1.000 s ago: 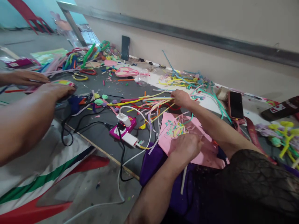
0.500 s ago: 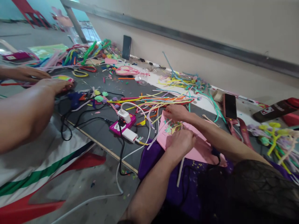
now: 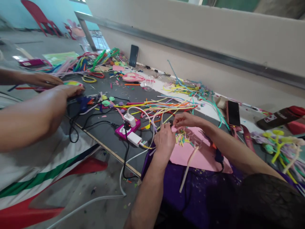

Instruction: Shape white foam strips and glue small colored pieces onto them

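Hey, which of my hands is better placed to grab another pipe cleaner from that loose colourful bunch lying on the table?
Probably the right hand: it sits at the far edge of the pink sheet, closest to the pipe cleaner bunch. The left hand is nearer you, by the sheet's corner.

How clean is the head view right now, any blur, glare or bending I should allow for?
Head view: soft daylight, no hard shadows; the co-worker's forearm is blurred at the left; wide-lens bending tilts the wall rail; left hand and right hand over the pink sheet are fairly sharp; mild glare on the phone.
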### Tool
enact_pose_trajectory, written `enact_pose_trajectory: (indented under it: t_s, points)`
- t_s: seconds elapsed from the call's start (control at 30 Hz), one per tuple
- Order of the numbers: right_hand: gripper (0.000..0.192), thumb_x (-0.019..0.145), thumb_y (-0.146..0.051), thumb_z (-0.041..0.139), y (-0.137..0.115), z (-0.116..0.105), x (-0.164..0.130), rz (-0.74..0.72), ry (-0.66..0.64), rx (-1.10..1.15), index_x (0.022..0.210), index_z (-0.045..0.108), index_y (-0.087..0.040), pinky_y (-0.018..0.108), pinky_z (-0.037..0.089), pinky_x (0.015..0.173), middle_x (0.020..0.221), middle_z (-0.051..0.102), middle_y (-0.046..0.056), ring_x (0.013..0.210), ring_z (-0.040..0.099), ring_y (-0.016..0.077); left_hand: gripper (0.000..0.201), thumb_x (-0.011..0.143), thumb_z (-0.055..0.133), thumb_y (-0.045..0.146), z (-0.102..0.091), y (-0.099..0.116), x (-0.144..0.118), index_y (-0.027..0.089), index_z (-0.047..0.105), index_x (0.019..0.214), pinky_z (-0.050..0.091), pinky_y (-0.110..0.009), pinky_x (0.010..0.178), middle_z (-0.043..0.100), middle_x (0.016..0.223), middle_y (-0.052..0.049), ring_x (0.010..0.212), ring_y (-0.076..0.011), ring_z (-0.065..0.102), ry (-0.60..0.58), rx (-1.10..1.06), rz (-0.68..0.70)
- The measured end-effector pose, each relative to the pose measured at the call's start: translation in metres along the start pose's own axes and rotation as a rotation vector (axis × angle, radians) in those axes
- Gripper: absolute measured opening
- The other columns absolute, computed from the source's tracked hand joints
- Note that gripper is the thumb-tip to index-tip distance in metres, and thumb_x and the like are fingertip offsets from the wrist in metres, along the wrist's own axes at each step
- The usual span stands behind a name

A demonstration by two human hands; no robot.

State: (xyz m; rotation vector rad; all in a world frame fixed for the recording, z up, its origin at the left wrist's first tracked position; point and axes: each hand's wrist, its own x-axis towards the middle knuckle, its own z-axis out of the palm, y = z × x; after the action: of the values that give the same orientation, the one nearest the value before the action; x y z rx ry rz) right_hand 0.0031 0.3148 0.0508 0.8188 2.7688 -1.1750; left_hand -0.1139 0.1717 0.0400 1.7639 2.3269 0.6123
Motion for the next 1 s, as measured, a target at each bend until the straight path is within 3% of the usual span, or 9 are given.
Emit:
enact_pose_trajectory:
  t_s: [0.1, 0.17, 0.33, 0.53, 0.67, 0.8, 1.0]
  points:
    - [0.028, 0.072, -0.039, 0.061, 0.002, -0.003, -0.01, -0.003, -0.146, 0.129, 0.081, 0.064, -0.013, 0.022, 0.046, 0.063, 0.073, 0.066, 0.002, 0.069, 0.061, 0.0132, 0.023, 0.085, 0.043, 0.025, 0.008, 0.005, -0.004, 0.018, 0.056, 0.102, 0.047, -0.031, 0.072, 0.062, 0.096, -0.008, 0.084, -0.0209, 0.062, -0.097, 0.027, 0.068]
    - [0.031, 0.076, -0.04, 0.056, 0.005, -0.007, -0.01, 0.016, -0.17, 0.063, 0.085, 0.065, -0.012, 0.022, 0.046, 0.062, 0.076, 0.066, 0.003, 0.07, 0.061, 0.0131, 0.025, 0.087, 0.037, 0.022, 0.012, 0.009, -0.006, 0.017, 0.059, 0.098, 0.046, -0.031, 0.072, 0.062, 0.092, -0.009, 0.083, -0.02, 0.062, -0.129, 0.049, 0.105]
    - [0.024, 0.081, -0.022, 0.047, 0.009, -0.014, 0.022, 0.103, -0.005, -0.383, 0.095, 0.066, -0.017, 0.023, 0.043, 0.066, 0.086, 0.068, 0.005, 0.076, 0.061, 0.0151, 0.03, 0.087, 0.034, 0.018, 0.016, 0.013, -0.008, 0.017, 0.062, 0.097, 0.047, -0.031, 0.066, 0.062, 0.089, -0.01, 0.079, -0.0211, 0.063, -0.15, 0.076, 0.164]
    - [0.038, 0.076, -0.01, 0.043, 0.001, -0.002, 0.064, 0.066, 0.085, -0.5, 0.107, 0.061, -0.023, 0.024, 0.039, 0.074, 0.107, 0.063, 0.005, 0.094, 0.056, 0.0188, 0.029, 0.087, 0.036, 0.021, 0.017, 0.01, -0.009, 0.016, 0.062, 0.096, 0.047, -0.031, 0.064, 0.062, 0.087, -0.01, 0.077, -0.0221, 0.063, -0.14, 0.047, 0.181]
    - [0.025, 0.076, -0.024, 0.052, -0.006, 0.003, 0.058, 0.062, 0.059, -0.488, 0.098, 0.062, -0.019, 0.021, 0.04, 0.066, 0.094, 0.065, 0.004, 0.081, 0.058, 0.0166, 0.03, 0.087, 0.035, 0.022, 0.017, 0.01, -0.009, 0.016, 0.062, 0.099, 0.047, -0.031, 0.065, 0.062, 0.089, -0.011, 0.079, -0.022, 0.063, -0.17, 0.036, 0.183]
    - [0.034, 0.071, -0.04, 0.06, -0.008, 0.01, 0.041, 0.075, 0.039, -0.466, 0.094, 0.059, -0.014, 0.02, 0.038, 0.055, 0.084, 0.064, 0.005, 0.07, 0.057, 0.015, 0.029, 0.087, 0.035, 0.021, 0.018, 0.01, -0.009, 0.017, 0.062, 0.098, 0.048, -0.032, 0.065, 0.062, 0.088, -0.009, 0.076, -0.0215, 0.063, -0.116, 0.015, 0.207]
    - [0.02, 0.072, -0.021, 0.058, -0.015, 0.02, 0.04, 0.025, 0.02, -0.45, 0.09, 0.06, -0.014, 0.019, 0.038, 0.059, 0.082, 0.063, 0.003, 0.07, 0.056, 0.013, 0.025, 0.086, 0.039, 0.023, 0.015, 0.011, -0.008, 0.016, 0.062, 0.095, 0.048, -0.031, 0.066, 0.062, 0.088, -0.009, 0.077, -0.0217, 0.064, -0.173, -0.005, 0.209]
